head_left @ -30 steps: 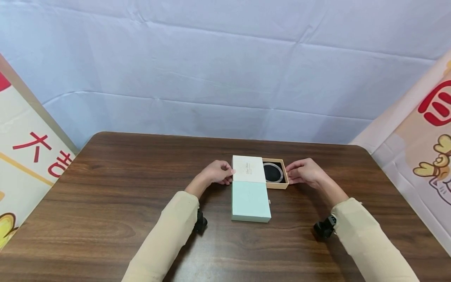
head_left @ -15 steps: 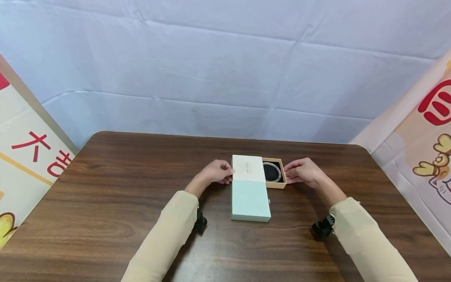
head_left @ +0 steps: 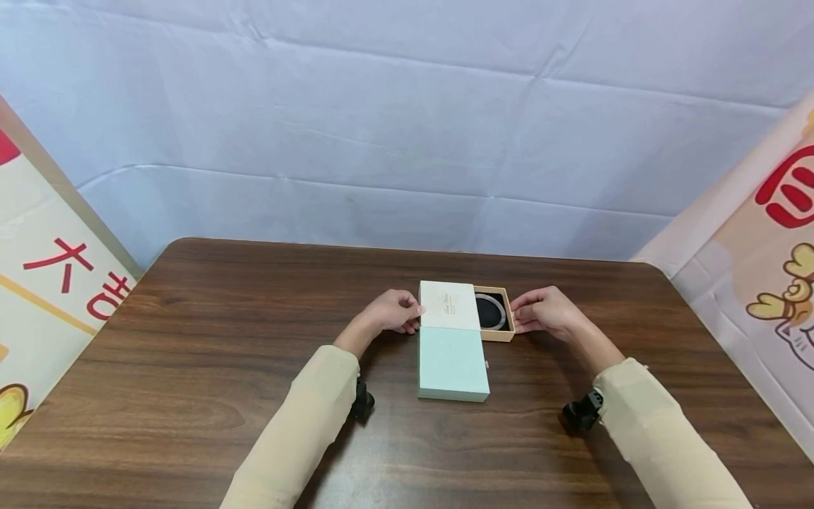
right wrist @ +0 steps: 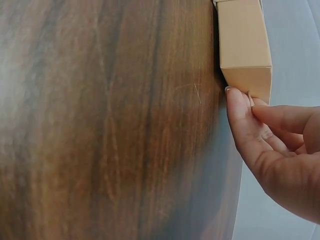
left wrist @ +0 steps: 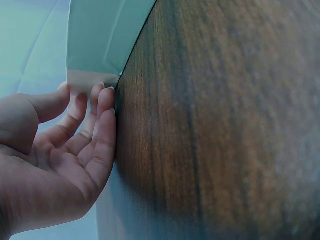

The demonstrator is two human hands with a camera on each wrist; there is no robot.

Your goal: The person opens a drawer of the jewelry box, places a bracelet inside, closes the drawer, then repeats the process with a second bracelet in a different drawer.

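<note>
On the table lies a jewellery box with a white-topped section (head_left: 445, 304) printed in small lettering. It adjoins a mint-green section (head_left: 453, 359) nearer to me. From the white section's right side projects a tan drawer (head_left: 504, 336), partly out. Inside it a greyish bangle (head_left: 502, 311) rests around a black pad, its left part hidden. My left hand (head_left: 392, 311) holds the white section's left end, thumb at its top edge and fingers at the end face (left wrist: 92, 79). At the drawer's outer end, my right hand (head_left: 545, 311) pinches a small pull tab (right wrist: 250, 97).
The brown wooden table (head_left: 254, 304) extends around the box. A pale cloth backdrop (head_left: 381, 141) hangs behind it, with printed panels at the left (head_left: 57, 311) and right (head_left: 763, 247). A small tab (head_left: 487, 365) sticks out of the mint-green section's right side.
The drawer has slid a little to the left, further into the white section, and my right hand has moved left with it. My left hand and the box have stayed in place.
</note>
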